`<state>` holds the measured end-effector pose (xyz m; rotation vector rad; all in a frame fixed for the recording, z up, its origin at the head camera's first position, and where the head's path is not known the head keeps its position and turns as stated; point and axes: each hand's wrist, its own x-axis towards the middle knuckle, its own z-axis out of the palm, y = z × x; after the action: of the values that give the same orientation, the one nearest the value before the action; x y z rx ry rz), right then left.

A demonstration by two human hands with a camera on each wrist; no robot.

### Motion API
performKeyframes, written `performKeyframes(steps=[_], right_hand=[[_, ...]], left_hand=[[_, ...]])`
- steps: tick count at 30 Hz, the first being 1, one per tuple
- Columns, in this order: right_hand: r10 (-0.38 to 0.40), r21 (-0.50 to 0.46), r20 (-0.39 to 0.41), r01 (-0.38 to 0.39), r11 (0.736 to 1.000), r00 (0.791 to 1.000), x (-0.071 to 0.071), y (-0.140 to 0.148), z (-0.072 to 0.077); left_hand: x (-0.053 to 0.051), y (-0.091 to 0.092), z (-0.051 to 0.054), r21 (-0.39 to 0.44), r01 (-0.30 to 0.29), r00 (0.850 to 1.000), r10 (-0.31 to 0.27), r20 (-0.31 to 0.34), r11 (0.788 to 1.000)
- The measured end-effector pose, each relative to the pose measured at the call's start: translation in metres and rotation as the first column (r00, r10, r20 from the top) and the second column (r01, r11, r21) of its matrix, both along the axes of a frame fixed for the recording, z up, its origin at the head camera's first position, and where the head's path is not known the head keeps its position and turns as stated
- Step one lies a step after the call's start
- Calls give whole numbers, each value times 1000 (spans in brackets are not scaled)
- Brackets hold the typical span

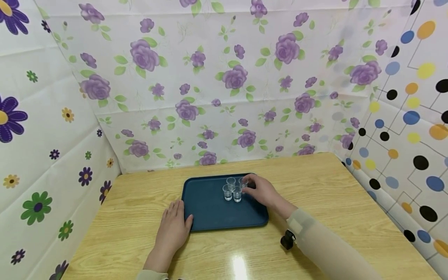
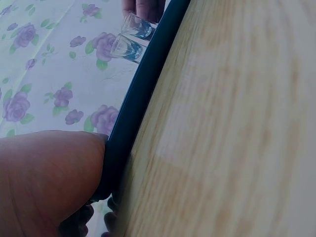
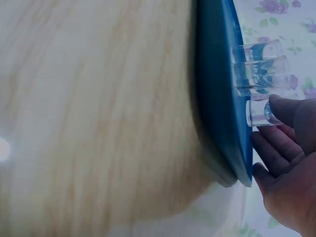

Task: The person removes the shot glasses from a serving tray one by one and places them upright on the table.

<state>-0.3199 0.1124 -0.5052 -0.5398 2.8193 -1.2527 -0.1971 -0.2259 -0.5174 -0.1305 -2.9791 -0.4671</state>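
Observation:
A dark blue tray (image 1: 206,214) lies on the wooden table. Several small clear shot glasses (image 1: 228,193) stand upright in a close group on its right half. At the back right of the group, my right hand (image 1: 262,188) holds one shot glass (image 3: 258,113) between thumb and fingers; its base is at or very near the tray, and I cannot tell whether it touches. My left hand (image 1: 172,227) rests at the tray's left edge, fingers straight and together along the outside, with the thumb over the rim.
Wooden table surface (image 1: 315,186) surrounds the tray. A flowered cloth (image 1: 217,116) hangs behind the table, with patterned cloths on the left and right. A small black device (image 1: 288,240) sits at the right wrist.

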Motion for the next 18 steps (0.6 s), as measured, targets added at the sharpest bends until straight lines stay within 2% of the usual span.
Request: performKeyframes(steps=[6, 18], right_hand=[[-20, -8, -36, 20, 1000, 999, 0, 14, 8], [-70, -46, -1, 70, 996, 998, -7, 55, 14]], left_hand=[[0, 0, -1, 1, -3, 1000, 3, 1, 1000], [0, -1, -4, 20, 2, 1000, -3, 2, 1000]])
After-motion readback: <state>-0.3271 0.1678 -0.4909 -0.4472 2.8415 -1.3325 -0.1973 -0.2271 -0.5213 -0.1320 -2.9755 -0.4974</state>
